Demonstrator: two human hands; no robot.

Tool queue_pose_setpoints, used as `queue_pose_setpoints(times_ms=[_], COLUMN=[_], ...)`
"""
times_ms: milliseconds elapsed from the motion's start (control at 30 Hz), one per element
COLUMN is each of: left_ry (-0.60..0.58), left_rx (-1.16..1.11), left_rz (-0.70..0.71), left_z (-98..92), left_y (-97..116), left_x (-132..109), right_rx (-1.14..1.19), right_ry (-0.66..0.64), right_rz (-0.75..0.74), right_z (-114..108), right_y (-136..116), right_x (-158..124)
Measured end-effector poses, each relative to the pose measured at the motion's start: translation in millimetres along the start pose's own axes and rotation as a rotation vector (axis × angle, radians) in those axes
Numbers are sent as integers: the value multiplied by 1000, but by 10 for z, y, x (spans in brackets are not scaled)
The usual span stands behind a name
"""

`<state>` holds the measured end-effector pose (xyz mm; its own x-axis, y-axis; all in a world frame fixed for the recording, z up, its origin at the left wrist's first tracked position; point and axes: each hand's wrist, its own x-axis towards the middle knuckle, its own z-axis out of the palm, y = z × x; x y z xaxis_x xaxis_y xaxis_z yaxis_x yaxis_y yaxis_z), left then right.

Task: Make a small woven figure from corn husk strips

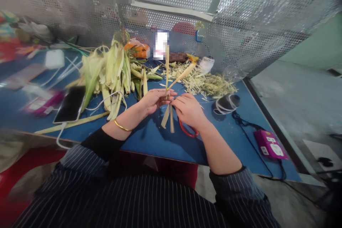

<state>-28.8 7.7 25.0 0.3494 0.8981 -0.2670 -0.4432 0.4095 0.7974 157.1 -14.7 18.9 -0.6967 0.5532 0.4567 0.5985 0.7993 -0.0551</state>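
Observation:
Pale corn husk strips (167, 69) are pinched in my left hand (156, 100), two pointing up in a V, one with a yellow-orange tip (192, 58). Two husk ends (166, 117) hang below the fingers. My right hand (188, 108) meets the left at the join, its thumb and fingers pressed together; what they pinch is hidden. A fine pale thread shows near the fingers. Beneath the right palm a red loop (189, 130) sticks out, looking like a scissors handle; whether the hand holds it I cannot tell.
A heap of corn husks (107, 67) lies left of my hands on the blue table (160, 142). Husk scraps (195, 80) spread behind them. A phone (70, 104) with a white cable is at left. To the right are a dark cord-wrapped cylinder (226, 104) and a purple box (270, 145).

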Motion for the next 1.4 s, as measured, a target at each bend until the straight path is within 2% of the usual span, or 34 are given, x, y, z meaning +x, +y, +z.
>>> queue_pose_setpoints(times_ms=[67, 167, 233, 333, 400, 500, 600, 767, 967, 1100, 1167, 1267, 1333, 1400], left_ry=[-8, -24, -65, -154, -202, -268, -273, -205, -197, -115, -50, 23, 24, 1], left_rx=[44, 114, 165, 214, 212, 206, 205, 225, 228, 188, 159, 122, 68, -20], left_rz=[15, -5, -35, -98, -122, -128, -145, -123, -153, -99, -47, 26, 22, -36], left_z=[1, 17, 34, 50, 53, 51, 50, 59, 67, 67, 59, 30, 6, -15], left_y=[-33, -98, -153, -222, -240, -228, -210, -225, -240, -207, -184, -150, -130, -116], left_x=[9, 4, -8, -22, -28, -33, -34, -36, -38, -32, -23, 4, 26, 45], right_rx=[169, 361, 422, 457, 501, 751, 1046, 1130, 1362, 1115, 1010, 949, 861, 683], right_ry=[90, 324, 401, 385, 420, 456, 365, 328, 199, 225, 134, -108, -154, -132], right_rz=[114, 413, 510, 534, 636, 873, 1000, 1029, 1061, 1015, 972, 881, 792, 672], right_z=[-41, -82, -88, -66, -30, 45, 112, 166, 237, 116, 18, -67, -57, -11], right_y=[-7, -22, -37, -57, -52, -9, 43, 60, 27, 40, 20, -46, -77, -75], right_x=[-1, 0, 11, 35, 47, 51, 44, 28, 44, 47, 41, 32, 27, 23])
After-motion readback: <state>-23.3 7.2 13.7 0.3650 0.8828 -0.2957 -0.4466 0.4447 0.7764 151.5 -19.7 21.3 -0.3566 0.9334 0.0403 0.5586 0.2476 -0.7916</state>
